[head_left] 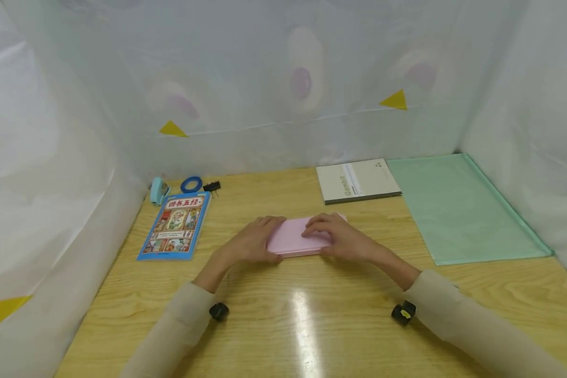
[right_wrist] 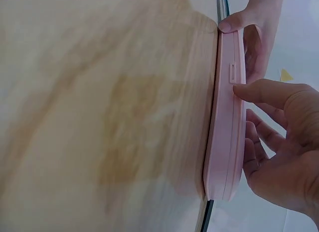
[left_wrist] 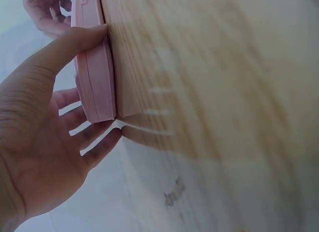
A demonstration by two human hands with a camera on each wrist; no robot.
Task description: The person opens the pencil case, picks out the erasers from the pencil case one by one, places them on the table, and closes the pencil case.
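head view is showing a flat pink case (head_left: 297, 239) lying on the wooden table (head_left: 312, 325), a hand at each end. the left hand (head_left: 250, 244) is gripping its left end, thumb on the near edge and fingers curling over the top; the right hand (head_left: 340, 236) is doing likewise, its thumb sitting by the small latch (right_wrist: 232, 72), seemingly steadying the case.

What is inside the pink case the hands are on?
Nothing inside shows: the pink case lies closed on the wooden table, with the left hand and right hand gripping its ends.
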